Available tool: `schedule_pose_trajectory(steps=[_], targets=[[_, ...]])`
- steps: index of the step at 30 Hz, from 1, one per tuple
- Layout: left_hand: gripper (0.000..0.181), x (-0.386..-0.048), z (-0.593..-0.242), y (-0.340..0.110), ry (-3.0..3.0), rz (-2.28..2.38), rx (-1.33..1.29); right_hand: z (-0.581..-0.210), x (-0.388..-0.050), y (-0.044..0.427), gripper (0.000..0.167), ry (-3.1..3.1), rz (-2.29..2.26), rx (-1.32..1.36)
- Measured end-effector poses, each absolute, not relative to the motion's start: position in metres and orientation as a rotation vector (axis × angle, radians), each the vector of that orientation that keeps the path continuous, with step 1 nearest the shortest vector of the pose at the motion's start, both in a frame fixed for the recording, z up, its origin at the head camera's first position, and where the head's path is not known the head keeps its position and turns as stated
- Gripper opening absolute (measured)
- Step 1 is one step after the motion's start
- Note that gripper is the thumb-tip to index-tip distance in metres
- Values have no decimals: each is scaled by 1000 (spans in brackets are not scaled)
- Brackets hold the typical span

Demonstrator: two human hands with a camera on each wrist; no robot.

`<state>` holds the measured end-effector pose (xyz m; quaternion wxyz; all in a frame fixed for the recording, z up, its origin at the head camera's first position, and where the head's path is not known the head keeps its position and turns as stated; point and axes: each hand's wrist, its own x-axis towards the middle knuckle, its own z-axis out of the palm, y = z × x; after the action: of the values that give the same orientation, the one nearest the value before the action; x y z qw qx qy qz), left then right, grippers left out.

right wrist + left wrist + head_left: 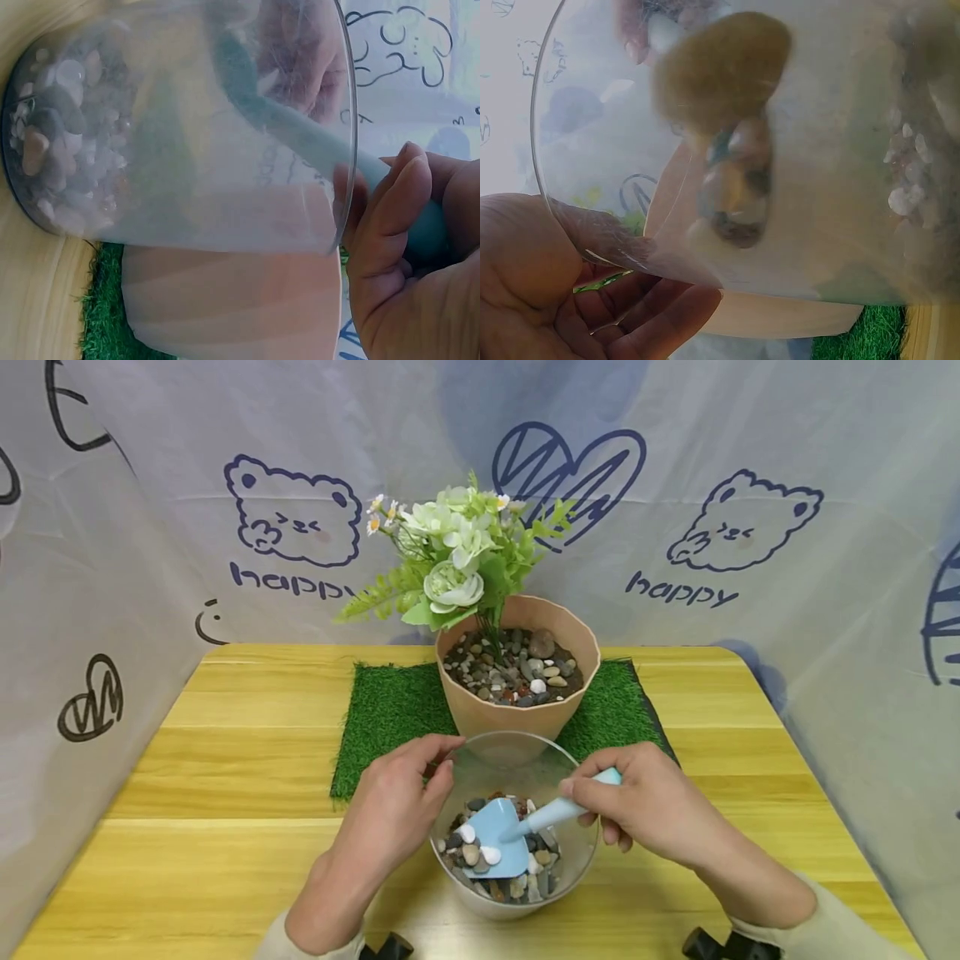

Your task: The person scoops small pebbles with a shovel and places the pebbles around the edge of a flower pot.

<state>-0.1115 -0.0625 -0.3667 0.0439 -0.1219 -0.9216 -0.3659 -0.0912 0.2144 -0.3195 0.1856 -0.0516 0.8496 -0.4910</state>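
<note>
A clear plastic container (pixel 491 768) with pebbles (pixel 517 887) at its bottom stands on the table in front of the plant pot. My left hand (pixel 393 793) grips its left rim between thumb and fingers; in the left wrist view the hand (pixel 525 262) is partly seen through the wall. My right hand (pixel 645 797) holds a light blue toy shovel (pixel 501 835) by its handle. Inside the container, the shovel's blade carries several white, tan and grey pebbles (pixel 471 853). The right wrist view shows the handle (pixel 315 142) slanting past the rim into my fingers.
Behind the container, a peach plant pot (pixel 495 718) holds dark soil, pebbles and white-green flowers (pixel 457 552). It stands on a green turf mat (pixel 393 714). The wooden table (pixel 225 760) is bordered by printed white cloth (pixel 412 443) at the back and sides.
</note>
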Motion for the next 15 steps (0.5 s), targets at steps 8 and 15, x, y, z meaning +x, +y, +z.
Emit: schedule_pose_trajectory(steps=[8,15], targets=[[29,-112,-366,-62,-2812,-1127,-376,-322,-90,218,28,2335,-1490,-143],[29,-112,-366,-62,-2815,-1110,-369,-322,-90,224,28,2334,-1536,-122]])
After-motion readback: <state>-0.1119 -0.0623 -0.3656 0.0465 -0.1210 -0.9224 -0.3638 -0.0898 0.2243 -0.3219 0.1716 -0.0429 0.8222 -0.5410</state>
